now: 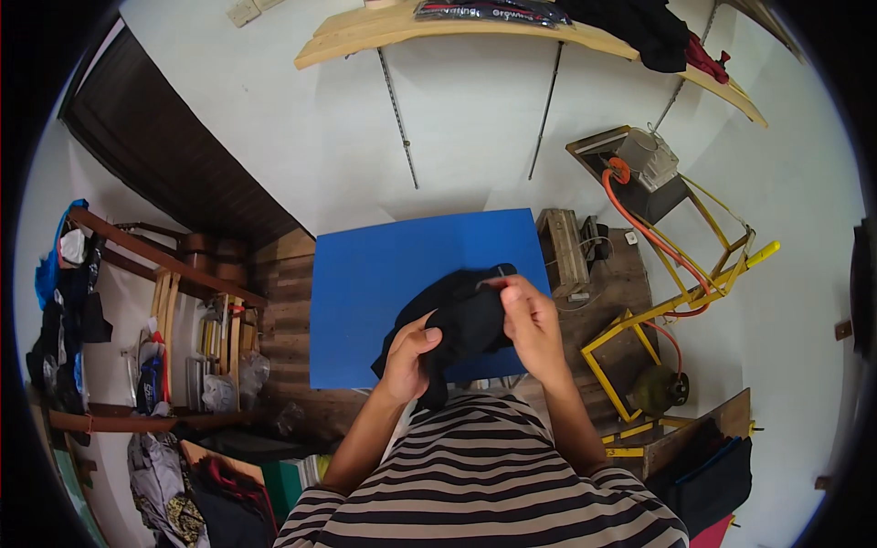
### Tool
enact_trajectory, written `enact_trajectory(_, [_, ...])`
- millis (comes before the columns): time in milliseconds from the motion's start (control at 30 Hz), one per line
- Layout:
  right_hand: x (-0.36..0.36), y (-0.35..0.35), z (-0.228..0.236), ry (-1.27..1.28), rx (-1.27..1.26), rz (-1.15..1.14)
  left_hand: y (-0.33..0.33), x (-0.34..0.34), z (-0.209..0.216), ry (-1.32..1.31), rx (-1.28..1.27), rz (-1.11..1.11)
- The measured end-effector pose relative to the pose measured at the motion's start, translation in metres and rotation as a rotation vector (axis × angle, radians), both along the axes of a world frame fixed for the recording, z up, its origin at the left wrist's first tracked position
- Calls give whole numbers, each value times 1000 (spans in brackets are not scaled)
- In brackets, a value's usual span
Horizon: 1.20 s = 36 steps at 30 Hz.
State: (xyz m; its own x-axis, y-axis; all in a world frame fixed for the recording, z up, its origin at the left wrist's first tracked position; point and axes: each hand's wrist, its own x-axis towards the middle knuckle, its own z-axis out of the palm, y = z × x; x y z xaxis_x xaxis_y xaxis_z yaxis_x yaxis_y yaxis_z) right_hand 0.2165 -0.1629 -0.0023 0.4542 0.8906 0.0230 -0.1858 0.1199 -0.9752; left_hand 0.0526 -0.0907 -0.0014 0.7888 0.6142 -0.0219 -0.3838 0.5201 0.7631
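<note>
A bunched piece of black cloth (461,320) hangs between my two hands, over the near part of a blue tabletop (402,256). My left hand (408,361) grips its left side, thumb on top. With thumb and fingers pinched together, my right hand (533,324) holds the cloth's upper right edge, where a small pale strip shows. Part of the cloth droops toward the table's near edge. Whether it is a whole garment I cannot tell from its folds.
A wooden shelf (365,36) with dark clothes crosses the wall ahead. To the right stand a wooden crate (561,251), a yellow metal frame (598,370), an orange hose (653,239) and a gas cylinder (658,391). Racks with bags and cloth (164,493) line the left.
</note>
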Motion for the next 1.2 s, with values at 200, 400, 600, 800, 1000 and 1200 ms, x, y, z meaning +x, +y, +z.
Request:
enact_trajectory(200, [-6,6,-8,-306,34,-72,5,-15,-6,249,243,111])
enact_trajectory(400, [9,21,-2,-295,70,-193,19,-41,-1,544,631,-38])
enact_trajectory(600, [20,39,-2,-250,41,-244,23,-39,-7,326,723,-29])
enact_trajectory(800, [18,56,-11,-202,-7,-212,13,-30,-23,112,122,17])
enact_trajectory(1000, [14,56,-22,-284,77,-341,11,-21,-43,-65,-248,91])
enact_trajectory(1200, [-7,14,-2,-553,-20,-203,18,-16,-24,-136,-287,2])
